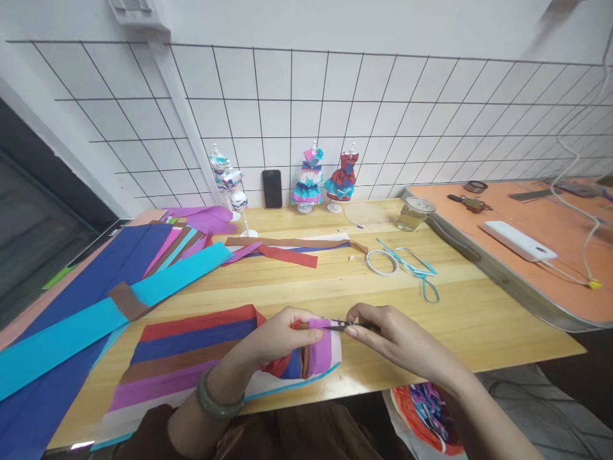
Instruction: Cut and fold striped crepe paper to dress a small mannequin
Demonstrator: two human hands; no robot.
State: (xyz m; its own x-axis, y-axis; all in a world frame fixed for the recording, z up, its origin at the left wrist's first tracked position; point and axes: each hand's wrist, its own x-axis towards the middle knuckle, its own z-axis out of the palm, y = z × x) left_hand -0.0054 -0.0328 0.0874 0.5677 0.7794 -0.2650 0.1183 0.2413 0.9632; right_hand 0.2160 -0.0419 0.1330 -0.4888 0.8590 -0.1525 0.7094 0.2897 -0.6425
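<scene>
Left hand (283,333) pinching the striped sheet (186,358) at lower centre, I grip scissors (341,325) in my right hand (391,333), blades at its folded end.

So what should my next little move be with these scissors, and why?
Probably one short, careful snip: your right hand holds the scissors with the blades at the upper end of the purple strip, and your left hand pinches it close by.

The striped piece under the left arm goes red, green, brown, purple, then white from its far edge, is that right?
Not quite: in the head view, the second band of the striped piece is blue, not green. The rest of that order stands.
</scene>
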